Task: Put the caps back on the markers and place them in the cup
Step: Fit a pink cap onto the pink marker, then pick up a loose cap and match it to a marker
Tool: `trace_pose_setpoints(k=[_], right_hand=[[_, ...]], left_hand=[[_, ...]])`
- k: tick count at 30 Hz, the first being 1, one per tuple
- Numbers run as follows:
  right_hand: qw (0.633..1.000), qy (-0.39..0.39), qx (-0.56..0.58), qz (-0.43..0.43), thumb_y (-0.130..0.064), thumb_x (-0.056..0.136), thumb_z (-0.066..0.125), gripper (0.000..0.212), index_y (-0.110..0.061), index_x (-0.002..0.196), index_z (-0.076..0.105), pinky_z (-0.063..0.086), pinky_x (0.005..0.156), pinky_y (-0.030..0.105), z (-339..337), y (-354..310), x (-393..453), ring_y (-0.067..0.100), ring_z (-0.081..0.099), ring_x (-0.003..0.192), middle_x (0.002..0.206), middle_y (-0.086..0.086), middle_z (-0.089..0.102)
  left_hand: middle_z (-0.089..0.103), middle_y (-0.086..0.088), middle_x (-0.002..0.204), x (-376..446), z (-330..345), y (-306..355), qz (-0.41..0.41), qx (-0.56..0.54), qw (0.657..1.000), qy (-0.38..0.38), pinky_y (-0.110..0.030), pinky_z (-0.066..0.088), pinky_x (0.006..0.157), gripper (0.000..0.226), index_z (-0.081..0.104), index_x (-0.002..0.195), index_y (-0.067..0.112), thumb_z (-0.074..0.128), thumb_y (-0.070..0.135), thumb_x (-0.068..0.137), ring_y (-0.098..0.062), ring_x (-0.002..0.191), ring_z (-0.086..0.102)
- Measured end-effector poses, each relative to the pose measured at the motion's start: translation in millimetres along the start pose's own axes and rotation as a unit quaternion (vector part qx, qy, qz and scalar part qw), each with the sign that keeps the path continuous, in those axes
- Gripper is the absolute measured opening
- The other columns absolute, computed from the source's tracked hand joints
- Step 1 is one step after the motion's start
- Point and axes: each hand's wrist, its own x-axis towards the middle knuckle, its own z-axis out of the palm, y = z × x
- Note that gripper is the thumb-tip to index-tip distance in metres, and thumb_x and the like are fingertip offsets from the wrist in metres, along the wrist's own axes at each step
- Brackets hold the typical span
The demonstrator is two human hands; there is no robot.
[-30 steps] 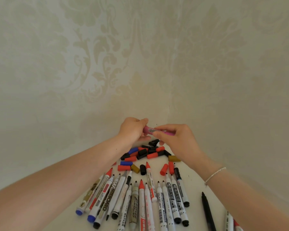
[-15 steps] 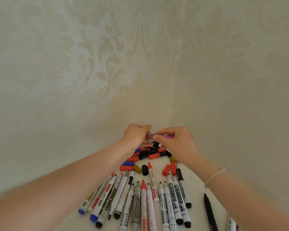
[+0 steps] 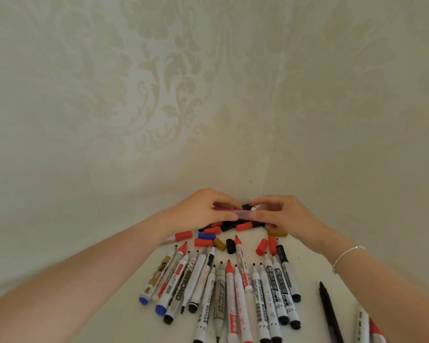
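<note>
Both hands pinch the pink marker (image 3: 233,212) level between them, left hand (image 3: 203,211) on the barrel and right hand (image 3: 282,214) at the cap end, so push straight along its axis.

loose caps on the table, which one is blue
The blue cap, lying on its side at the left of the pile, between two red caps. Every other loose cap looks red, black or mustard.

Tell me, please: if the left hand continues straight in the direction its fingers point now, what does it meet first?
The left hand points to the right along the pink marker that both hands hold, so it would probably meet the fingers of the right hand first; they are almost touching already.
</note>
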Motion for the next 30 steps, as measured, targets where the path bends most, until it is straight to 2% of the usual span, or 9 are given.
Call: trace_pose_setpoints(k=[2,5,8,10,14,17,20,25,30], right_hand=[[0.999,0.021,-0.032,0.012,-0.023,0.081,0.074,0.037,-0.025,0.116,0.061,0.049,0.07,0.021,-1,6,1,0.01,0.06,0.077,0.101,-0.001,0.067],[0.994,0.01,-0.099,0.044,-0.016,0.083,0.072,0.043,-0.021,0.122,0.053,0.046,0.069,0.018,-2,19,1,0.014,0.06,0.081,0.105,0.004,0.063],[0.987,-0.029,-0.138,0.069,-0.014,0.085,0.07,0.031,-0.014,0.113,0.057,0.048,0.063,0.021,7,30,2,0.016,0.059,0.071,0.091,0.008,0.067],[0.981,-0.034,-0.178,0.065,-0.019,0.084,0.07,0.024,-0.015,0.104,0.059,0.045,0.058,0.023,17,34,5,0.013,0.056,0.065,0.087,0.004,0.065],[0.966,-0.044,-0.251,0.035,-0.028,0.084,0.069,0.019,-0.022,0.083,0.051,0.037,0.057,0.019,36,37,9,0.007,0.049,0.069,0.084,-0.005,0.056],[0.954,-0.06,-0.291,0.037,-0.029,0.086,0.064,0.023,-0.022,0.079,0.043,0.036,0.058,0.022,47,38,10,0.011,0.046,0.067,0.084,-0.002,0.052],[0.943,-0.069,-0.324,0.041,-0.029,0.087,0.062,0.029,-0.024,0.076,0.036,0.037,0.061,0.025,56,39,11,0.012,0.044,0.067,0.084,-0.001,0.049],[0.934,-0.056,-0.35,0.033,-0.023,0.09,0.057,0.035,-0.027,0.071,0.027,0.032,0.057,0.024,63,37,11,0.013,0.044,0.071,0.076,-0.006,0.043],[0.963,-0.028,-0.263,0.052,-0.021,0.086,0.063,0.035,-0.024,0.073,0.03,0.031,0.051,0.02,60,35,14,0.009,0.04,0.062,0.077,-0.002,0.043]], left_hand=[[0.069,0.01,0.109,-6,-9,-11,-0.042,0.044,0.998,0.0,-0.019,0.046,0.086,0.024,0.065,0.116,0.025,0.06,0.032,0.094,-0.003,0.097,0.063],[0.068,0.004,0.097,-15,-21,-32,-0.103,0.208,0.972,-0.033,-0.024,0.045,0.068,0.013,0.053,0.102,0.022,0.052,0.033,0.098,-0.01,0.081,0.06],[0.062,-0.005,0.097,-21,-24,-47,-0.133,0.346,0.926,-0.077,-0.031,0.041,0.068,0.017,0.049,0.1,0.017,0.046,0.034,0.099,-0.018,0.081,0.053],[0.061,-0.007,0.099,-25,-24,-50,-0.138,0.374,0.912,-0.099,-0.034,0.044,0.073,0.02,0.049,0.104,0.014,0.045,0.033,0.099,-0.021,0.084,0.054],[0.061,-0.009,0.107,-27,-18,-53,-0.143,0.446,0.875,-0.125,-0.033,0.043,0.074,0.015,0.052,0.107,0.014,0.047,0.021,0.095,-0.027,0.097,0.059],[0.061,-0.008,0.111,-23,-12,-53,-0.153,0.457,0.866,-0.134,-0.033,0.043,0.074,0.018,0.054,0.109,0.016,0.047,0.018,0.093,-0.026,0.099,0.06],[0.063,-0.008,0.111,-16,-7,-52,-0.152,0.424,0.883,-0.132,-0.034,0.046,0.079,0.024,0.057,0.113,0.016,0.045,0.025,0.094,-0.027,0.098,0.06],[0.065,-0.007,0.101,-10,3,-57,-0.115,0.398,0.903,-0.114,-0.038,0.051,0.079,0.02,0.058,0.102,0.014,0.048,0.029,0.093,-0.025,0.089,0.061],[0.064,-0.008,0.1,-7,2,-52,-0.136,0.421,0.883,-0.154,-0.032,0.046,0.071,0.006,0.055,0.093,0.015,0.054,0.02,0.089,-0.026,0.091,0.062]])
